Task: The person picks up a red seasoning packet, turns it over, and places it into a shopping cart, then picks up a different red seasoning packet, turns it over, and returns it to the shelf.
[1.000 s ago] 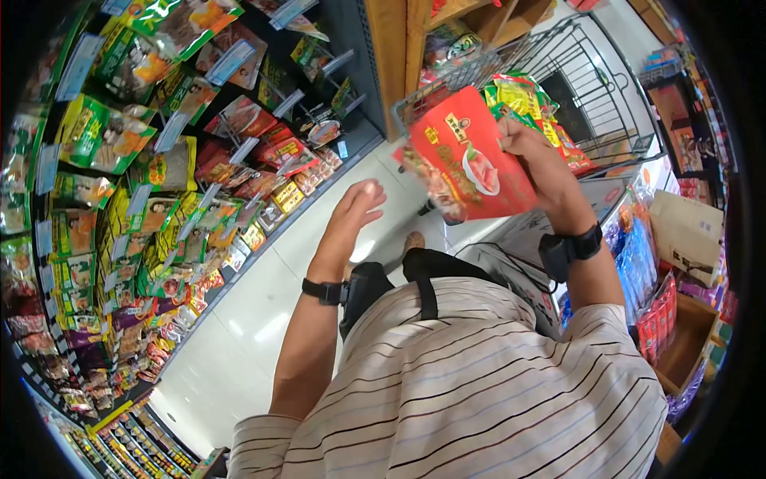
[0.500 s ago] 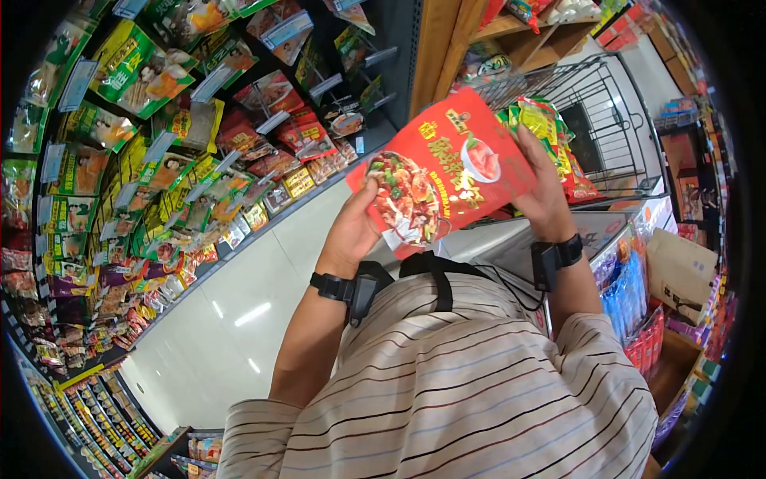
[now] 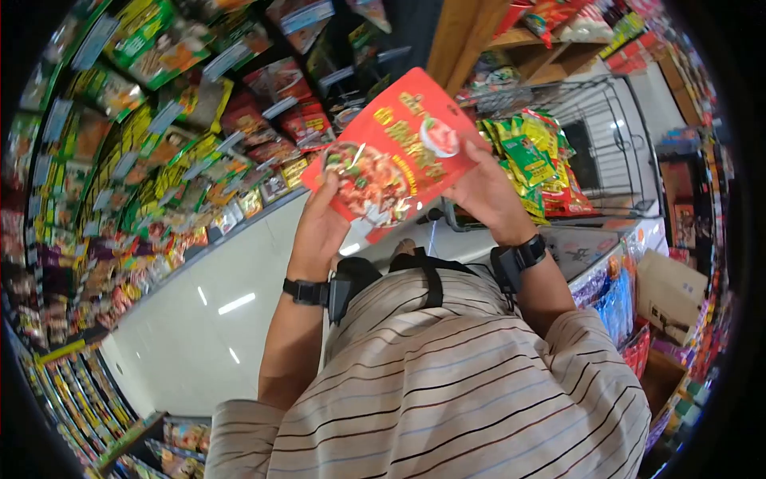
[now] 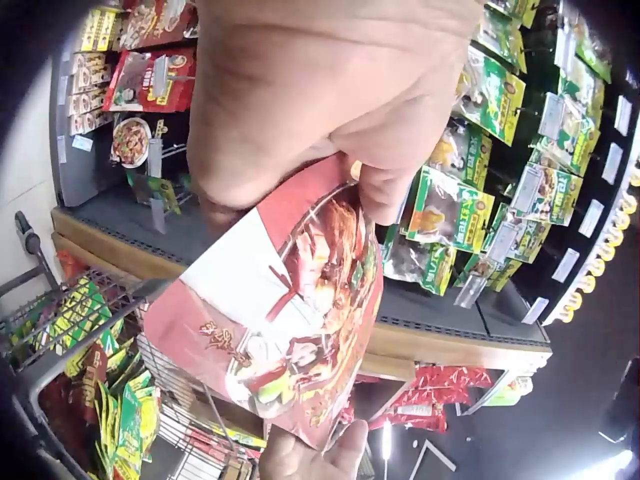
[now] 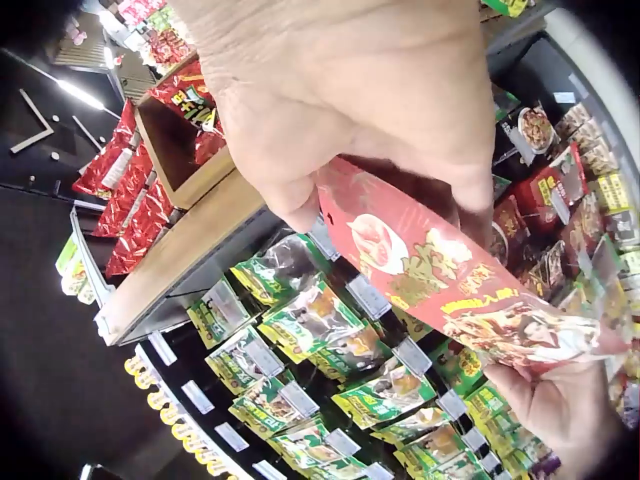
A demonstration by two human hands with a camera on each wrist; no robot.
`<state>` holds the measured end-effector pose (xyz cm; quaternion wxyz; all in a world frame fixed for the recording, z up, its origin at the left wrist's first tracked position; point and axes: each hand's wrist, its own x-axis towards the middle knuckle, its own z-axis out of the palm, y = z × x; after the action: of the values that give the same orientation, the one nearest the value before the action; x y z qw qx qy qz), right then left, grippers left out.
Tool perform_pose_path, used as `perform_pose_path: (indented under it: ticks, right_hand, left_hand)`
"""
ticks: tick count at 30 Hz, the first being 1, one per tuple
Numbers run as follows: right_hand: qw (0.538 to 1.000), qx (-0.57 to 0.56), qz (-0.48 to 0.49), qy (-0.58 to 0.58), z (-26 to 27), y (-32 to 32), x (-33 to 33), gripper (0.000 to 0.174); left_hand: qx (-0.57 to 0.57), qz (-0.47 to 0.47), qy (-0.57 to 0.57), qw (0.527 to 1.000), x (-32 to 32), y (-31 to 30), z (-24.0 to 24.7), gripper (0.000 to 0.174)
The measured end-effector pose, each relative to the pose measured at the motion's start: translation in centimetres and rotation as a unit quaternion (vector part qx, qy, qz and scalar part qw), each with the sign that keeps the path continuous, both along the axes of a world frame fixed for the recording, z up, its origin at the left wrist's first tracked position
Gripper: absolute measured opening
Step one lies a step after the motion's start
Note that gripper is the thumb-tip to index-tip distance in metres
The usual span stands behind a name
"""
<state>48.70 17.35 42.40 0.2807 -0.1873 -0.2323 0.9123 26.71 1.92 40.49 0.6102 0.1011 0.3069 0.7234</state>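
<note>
A red food pouch [image 3: 399,152] with a dish pictured on its front is held up before the body, tilted, by both hands. My left hand [image 3: 319,227] grips its lower left edge, thumb on the printed face. At the right edge, my right hand [image 3: 496,199] pinches it with the thumb on the front. In the left wrist view the pouch [image 4: 290,310] hangs from the left fingers, with the other hand at its far end. The right wrist view shows the pouch [image 5: 420,260] stretching from the right hand to the left one.
A wire shopping cart [image 3: 614,152] stands ahead on the right, with several green, yellow and red packets [image 3: 535,160] in it. Shelves of hanging packets [image 3: 159,160] line the left. A cardboard box [image 3: 670,291] and goods are at right. Pale floor tiles [image 3: 191,335] lie below.
A second ago only the right hand held the pouch, near the cart. The left hand has since come up and taken its left edge, and the pouch has moved left.
</note>
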Motion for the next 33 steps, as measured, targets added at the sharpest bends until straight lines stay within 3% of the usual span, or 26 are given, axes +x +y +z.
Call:
perform_pose_path:
  ticks: [4,7,10,16,24,33]
  right_hand:
    - [0.999,-0.026,-0.029,-0.028,-1.7,-0.2,0.2,0.045]
    - [1.0,-0.023,0.0,-0.007,-0.2,-0.5,-0.1,0.04]
    - [1.0,0.006,-0.005,-0.006,-0.1,-0.7,0.0,0.039]
    - [0.999,-0.04,-0.017,-0.031,-0.1,-0.8,-0.3,0.044]
    - [0.998,0.057,0.031,-0.01,2.5,-1.4,-1.1,0.046]
    - [0.998,0.051,0.033,0.001,2.6,-1.2,-1.0,0.045]
  left_hand:
    - [0.033,0.0,-0.015,0.999,-0.9,0.4,-1.7,0.038]
    - [0.024,-0.014,-0.011,1.0,-1.5,0.3,-1.1,0.035]
    - [0.017,-0.029,-0.007,0.999,-1.6,0.5,-0.1,0.033]
    - [0.021,-0.026,0.001,0.999,-1.7,1.1,-0.8,0.037]
    - [0.004,-0.003,-0.023,1.0,-1.8,-0.7,0.2,0.034]
    - [0.021,-0.01,-0.006,1.0,-1.9,-1.1,1.2,0.035]
